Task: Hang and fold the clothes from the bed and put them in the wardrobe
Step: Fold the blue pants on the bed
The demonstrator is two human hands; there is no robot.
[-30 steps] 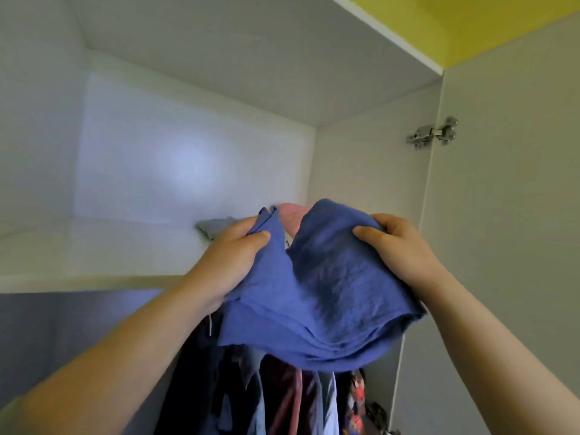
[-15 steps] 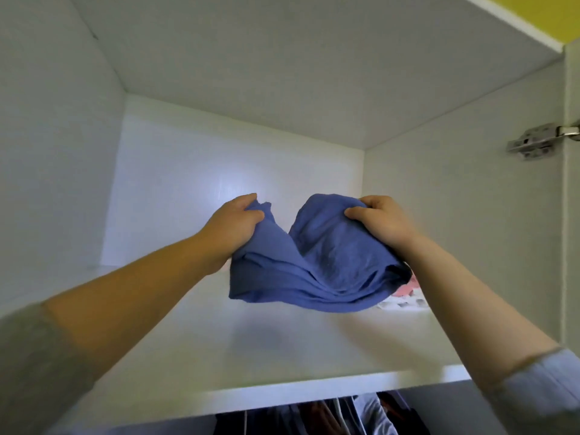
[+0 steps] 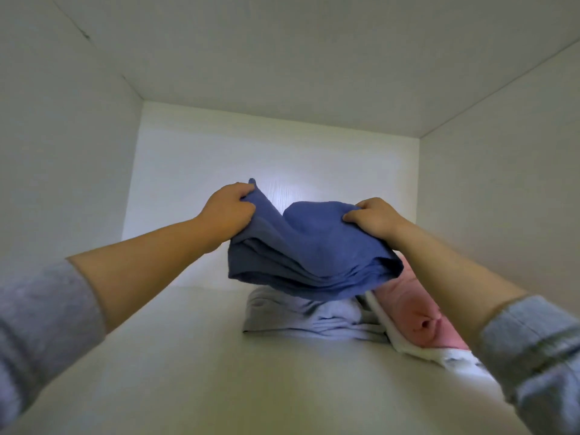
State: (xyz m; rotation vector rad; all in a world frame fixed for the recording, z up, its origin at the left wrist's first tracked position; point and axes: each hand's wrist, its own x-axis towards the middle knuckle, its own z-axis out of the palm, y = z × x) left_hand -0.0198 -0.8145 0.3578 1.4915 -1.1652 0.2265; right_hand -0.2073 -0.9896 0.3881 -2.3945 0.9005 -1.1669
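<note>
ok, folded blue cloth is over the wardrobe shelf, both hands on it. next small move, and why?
Probably lower the folded blue cloth onto the folded grey garment, then let go. The left hand and right hand grip its top edges, it hangs over that grey pile on the white shelf, and a pink-and-white folded garment takes the spot to the right.

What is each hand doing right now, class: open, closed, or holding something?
Left hand: closed, gripping the folded blue garment at its left edge.
Right hand: closed, gripping the same garment at its right edge.
</note>
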